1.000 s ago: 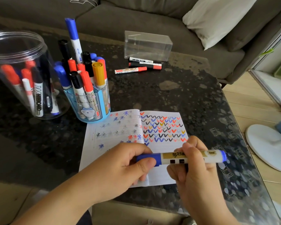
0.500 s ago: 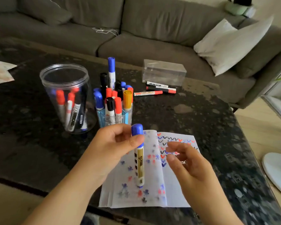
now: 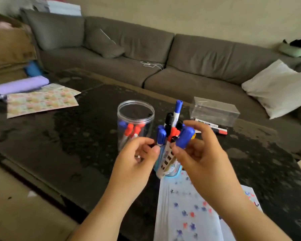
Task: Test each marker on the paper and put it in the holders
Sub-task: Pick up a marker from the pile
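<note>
Since half a second ago the blue-capped white marker (image 3: 174, 150) has passed from the left hand (image 3: 137, 157) to the right hand (image 3: 198, 153), whose fingers now grip it below the cap. It hangs tilted at centre frame, in front of the crowded blue plastic holder (image 3: 171, 171). Left fingers are loosely curled beside the barrel, holding nothing that I can make out. Testing looks done, judging by the marked white paper (image 3: 186, 211) at lower right; stowing is in hand. Next comes finding a free slot, or using the clear round jar (image 3: 135, 122) just left.
</note>
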Tool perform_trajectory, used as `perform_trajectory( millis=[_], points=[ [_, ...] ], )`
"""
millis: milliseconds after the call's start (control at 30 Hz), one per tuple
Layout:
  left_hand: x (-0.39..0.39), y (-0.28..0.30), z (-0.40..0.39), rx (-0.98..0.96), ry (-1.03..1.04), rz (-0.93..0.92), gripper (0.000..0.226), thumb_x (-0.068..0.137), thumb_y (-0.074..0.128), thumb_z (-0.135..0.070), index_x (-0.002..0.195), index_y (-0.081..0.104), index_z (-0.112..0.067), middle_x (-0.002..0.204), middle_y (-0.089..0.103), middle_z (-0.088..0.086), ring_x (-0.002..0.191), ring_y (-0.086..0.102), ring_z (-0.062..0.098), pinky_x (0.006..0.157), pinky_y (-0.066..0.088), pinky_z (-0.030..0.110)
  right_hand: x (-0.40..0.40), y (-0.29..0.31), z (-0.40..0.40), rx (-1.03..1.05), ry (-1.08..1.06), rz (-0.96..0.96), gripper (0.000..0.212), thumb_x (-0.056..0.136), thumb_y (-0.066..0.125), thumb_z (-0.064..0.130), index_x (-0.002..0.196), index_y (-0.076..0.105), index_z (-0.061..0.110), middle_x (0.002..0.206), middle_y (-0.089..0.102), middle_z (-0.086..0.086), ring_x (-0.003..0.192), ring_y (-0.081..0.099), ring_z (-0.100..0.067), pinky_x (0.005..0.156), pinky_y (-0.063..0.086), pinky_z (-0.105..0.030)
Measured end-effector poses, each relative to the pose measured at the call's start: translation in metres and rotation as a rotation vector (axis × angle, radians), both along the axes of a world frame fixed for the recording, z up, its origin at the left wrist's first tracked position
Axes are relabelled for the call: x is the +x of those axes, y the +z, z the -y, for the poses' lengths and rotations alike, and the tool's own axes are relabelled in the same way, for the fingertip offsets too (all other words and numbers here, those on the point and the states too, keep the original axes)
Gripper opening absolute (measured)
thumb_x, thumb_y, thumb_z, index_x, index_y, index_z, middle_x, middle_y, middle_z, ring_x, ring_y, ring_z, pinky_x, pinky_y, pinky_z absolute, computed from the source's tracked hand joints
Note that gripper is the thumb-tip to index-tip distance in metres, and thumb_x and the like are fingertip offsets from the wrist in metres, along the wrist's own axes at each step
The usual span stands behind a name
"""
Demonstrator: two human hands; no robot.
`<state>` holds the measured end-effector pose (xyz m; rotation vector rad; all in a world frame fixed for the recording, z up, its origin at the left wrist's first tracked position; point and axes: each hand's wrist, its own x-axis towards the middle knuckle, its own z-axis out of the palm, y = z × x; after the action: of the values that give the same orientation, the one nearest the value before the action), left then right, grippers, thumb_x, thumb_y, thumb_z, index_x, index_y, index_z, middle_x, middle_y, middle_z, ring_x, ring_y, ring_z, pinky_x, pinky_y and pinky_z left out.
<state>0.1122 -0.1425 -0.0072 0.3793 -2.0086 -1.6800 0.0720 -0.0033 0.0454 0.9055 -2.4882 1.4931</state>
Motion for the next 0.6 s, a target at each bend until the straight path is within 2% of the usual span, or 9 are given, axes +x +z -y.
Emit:
perform_trajectory(
  millis=[67,100,167,267,367,433,500,600],
  points=[
    [-0.003,-0.004,0.015,-0.240,0.167,0.068,0.017,0.083,0.065,-0.028,0.096,0.055,-0.032,0.095,0.056,-0.015,0.087,0.056,0.002,0.068,0.041,0.009,-0.010,0.024,0.013,-0.097,-0.002,-0.056,0.036,0.086,0.064,0.018,0.099,0.043,0.045,0.081,0.070,0.000,0.069,0.066,-0.016,0.066,0.054,-0.025],
    [-0.005,-0.006,0.021,-0.294,0.213,0.080,0.021,0.083,0.065,-0.027,0.099,0.053,-0.032,0.098,0.054,-0.014,0.089,0.055,0.003,0.070,0.039,0.010,-0.016,0.034,0.021,-0.156,0.008,-0.069,0.031,0.089,0.061,0.018,0.098,0.043,0.041,0.081,0.070,-0.004,0.069,0.067,-0.016,0.066,0.055,-0.026],
    [-0.007,-0.007,0.028,-0.304,0.238,0.085,0.024,0.084,0.065,-0.025,0.105,0.052,-0.030,0.104,0.051,-0.013,0.093,0.052,0.003,0.069,0.037,0.009,-0.031,0.049,0.040,-0.231,0.031,-0.093,0.025,0.093,0.055,0.018,0.099,0.041,0.038,0.081,0.071,0.000,0.072,0.068,-0.008,0.070,0.055,-0.020],
    [-0.009,-0.008,0.032,-0.284,0.226,0.114,0.030,0.087,0.062,-0.026,0.114,0.052,-0.027,0.108,0.047,-0.016,0.090,0.049,-0.001,0.066,0.034,0.005,-0.056,0.053,0.071,-0.213,0.039,-0.101,0.014,0.098,0.047,0.020,0.106,0.040,0.030,0.082,0.069,0.004,0.072,0.067,-0.002,0.073,0.054,-0.017],
    [-0.011,-0.008,0.034,-0.253,0.217,0.105,0.027,0.087,0.062,-0.026,0.112,0.051,-0.029,0.108,0.048,-0.017,0.083,0.049,-0.006,0.064,0.035,0.005,-0.075,0.040,0.098,-0.040,0.001,-0.124,0.008,0.097,0.048,0.024,0.105,0.047,0.026,0.086,0.067,0.006,0.072,0.064,-0.003,0.069,0.051,-0.015],
    [-0.010,-0.009,0.036,-0.250,0.209,0.096,0.025,0.087,0.062,-0.026,0.108,0.050,-0.032,0.105,0.048,-0.018,0.084,0.048,-0.009,0.064,0.037,0.006,-0.082,0.030,0.109,0.147,-0.010,-0.181,0.014,0.096,0.051,0.024,0.108,0.056,0.021,0.096,0.062,0.003,0.078,0.056,-0.005,0.067,0.043,-0.014],
    [-0.010,-0.011,0.038,-0.244,0.197,0.101,0.024,0.088,0.061,-0.026,0.108,0.051,-0.031,0.102,0.047,-0.020,0.085,0.049,-0.008,0.065,0.038,0.007,-0.088,0.023,0.114,0.315,-0.003,-0.255,0.021,0.096,0.051,0.023,0.111,0.063,0.015,0.106,0.057,-0.001,0.086,0.048,-0.008,0.073,0.033,-0.014],
    [-0.011,-0.013,0.040,-0.236,0.188,0.115,0.025,0.088,0.061,-0.025,0.111,0.054,-0.027,0.103,0.052,-0.017,0.087,0.053,-0.002,0.066,0.040,0.008,-0.091,0.017,0.116,0.507,0.007,-0.240,0.027,0.098,0.047,0.022,0.111,0.067,0.009,0.113,0.049,-0.005,0.094,0.050,-0.015,0.081,0.035,-0.021]
  ],
)
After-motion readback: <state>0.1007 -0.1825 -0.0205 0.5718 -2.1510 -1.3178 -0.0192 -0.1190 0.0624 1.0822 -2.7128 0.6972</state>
